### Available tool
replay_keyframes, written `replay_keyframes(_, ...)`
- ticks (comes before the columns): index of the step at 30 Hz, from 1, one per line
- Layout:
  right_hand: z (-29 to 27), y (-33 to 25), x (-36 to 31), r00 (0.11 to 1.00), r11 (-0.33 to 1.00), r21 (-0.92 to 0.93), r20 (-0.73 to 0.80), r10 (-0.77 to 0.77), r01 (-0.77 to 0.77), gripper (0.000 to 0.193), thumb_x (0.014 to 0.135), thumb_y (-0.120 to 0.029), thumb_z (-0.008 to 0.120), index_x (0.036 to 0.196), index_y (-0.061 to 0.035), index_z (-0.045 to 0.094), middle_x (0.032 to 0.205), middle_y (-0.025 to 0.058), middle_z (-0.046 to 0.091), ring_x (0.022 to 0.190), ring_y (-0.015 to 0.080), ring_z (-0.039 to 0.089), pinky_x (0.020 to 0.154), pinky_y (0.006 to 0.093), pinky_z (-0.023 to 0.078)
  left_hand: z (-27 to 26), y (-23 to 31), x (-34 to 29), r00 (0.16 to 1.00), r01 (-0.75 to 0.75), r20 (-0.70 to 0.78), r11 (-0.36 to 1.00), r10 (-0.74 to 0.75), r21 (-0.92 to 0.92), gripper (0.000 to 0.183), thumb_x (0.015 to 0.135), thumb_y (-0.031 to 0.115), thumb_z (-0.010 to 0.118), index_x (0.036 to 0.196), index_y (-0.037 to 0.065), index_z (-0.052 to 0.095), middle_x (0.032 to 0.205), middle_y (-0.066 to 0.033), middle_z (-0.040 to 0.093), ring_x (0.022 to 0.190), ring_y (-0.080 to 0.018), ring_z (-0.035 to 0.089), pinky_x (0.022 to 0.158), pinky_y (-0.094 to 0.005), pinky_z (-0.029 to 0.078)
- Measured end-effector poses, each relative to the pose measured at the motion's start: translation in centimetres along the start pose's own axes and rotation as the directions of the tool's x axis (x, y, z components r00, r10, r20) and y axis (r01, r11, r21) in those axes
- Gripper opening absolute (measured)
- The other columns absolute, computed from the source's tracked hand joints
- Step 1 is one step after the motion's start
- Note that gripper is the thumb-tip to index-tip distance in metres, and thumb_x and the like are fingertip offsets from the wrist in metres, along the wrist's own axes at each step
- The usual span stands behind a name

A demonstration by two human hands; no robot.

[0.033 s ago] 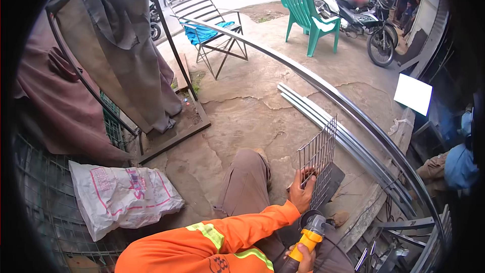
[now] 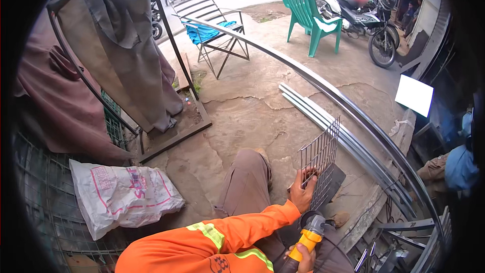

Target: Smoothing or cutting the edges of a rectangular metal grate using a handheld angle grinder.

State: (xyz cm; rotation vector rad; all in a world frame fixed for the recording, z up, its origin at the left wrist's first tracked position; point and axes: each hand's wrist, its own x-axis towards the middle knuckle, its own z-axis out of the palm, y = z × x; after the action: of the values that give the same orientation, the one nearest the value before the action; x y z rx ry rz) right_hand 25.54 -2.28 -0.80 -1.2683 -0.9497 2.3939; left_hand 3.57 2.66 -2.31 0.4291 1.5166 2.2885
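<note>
A piece of welded wire mesh [image 2: 326, 146] stands upright in front of me, right of my bent knee. My left hand [image 2: 301, 195] is closed around the mesh near its lower left edge. Below it, my right hand [image 2: 305, 259] grips the body of a yellow and black angle grinder [image 2: 311, 235]. The grinder's head is up close to the mesh's lower end; I cannot tell whether the disc touches it. Behind the mesh lies a dark flat plate [image 2: 335, 186].
Long metal tubes [image 2: 323, 114] lie on the concrete, and a curved metal bar [image 2: 323, 83] arcs over them. A white sack [image 2: 129, 197] is at left. Beyond stand a metal chair [image 2: 214, 25], a green plastic chair [image 2: 309, 12] and motorcycles [image 2: 379, 30]. Another person [image 2: 457, 167] is at far right.
</note>
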Motion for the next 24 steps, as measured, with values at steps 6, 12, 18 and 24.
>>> replay_keyframes(6, 1.5, -0.3, -0.3, 0.999, 0.998, -0.055, -0.025, 0.020, -0.021, 0.032, 0.086, -0.014, 0.066, 0.111, -0.0022, 0.049, 0.079, 0.0148, 0.062, 0.062, 0.0258, 0.065, 0.056, 0.0388, 0.057, -0.8, 0.5, 0.4, 0.998, 0.014, 0.066, 0.999, -0.017, 0.041, 0.025, 0.102, 0.010, 0.056, 0.125, 0.002, 0.051, 0.115, -0.0097, 0.064, 0.109, -0.0168, 0.060, 0.098, -0.0320, 0.047)
replay_keyframes(12, 1.3, -0.7, 0.2, 0.998, 0.998, 0.011, -0.028, 0.057, -0.057, 0.033, 0.087, -0.017, 0.065, 0.112, -0.0019, 0.049, 0.080, 0.0152, 0.062, 0.063, 0.0261, 0.065, 0.056, 0.0390, 0.057, -1.8, -0.3, 1.8, 0.998, 0.044, -0.036, 0.994, -0.048, -0.098, 0.026, 0.102, 0.012, 0.057, 0.124, 0.001, 0.051, 0.112, -0.0086, 0.065, 0.105, -0.0142, 0.061, 0.095, -0.0295, 0.047)
replay_keyframes(18, 1.3, 0.0, 0.0, 0.999, 0.997, 0.055, -0.008, 0.047, -0.047, 0.034, 0.088, -0.017, 0.065, 0.113, -0.0015, 0.049, 0.079, 0.0152, 0.062, 0.062, 0.0264, 0.065, 0.055, 0.0397, 0.057, -1.6, -0.4, 1.5, 0.994, 0.073, -0.071, 0.988, -0.084, -0.136, 0.025, 0.101, 0.010, 0.056, 0.124, 0.001, 0.051, 0.112, -0.0079, 0.063, 0.104, -0.0143, 0.061, 0.095, -0.0292, 0.047)
replay_keyframes(24, 1.0, -0.4, 1.1, 0.994, 0.995, 0.025, -0.044, 0.100, -0.099, 0.034, 0.087, -0.019, 0.067, 0.112, -0.0017, 0.050, 0.078, 0.0154, 0.062, 0.061, 0.0265, 0.065, 0.055, 0.0397, 0.058, -2.1, 0.8, 2.6, 0.994, 0.111, -0.003, 0.991, -0.111, -0.076, 0.026, 0.101, 0.011, 0.056, 0.124, 0.001, 0.051, 0.113, -0.0079, 0.063, 0.105, -0.0142, 0.059, 0.096, -0.0290, 0.046)
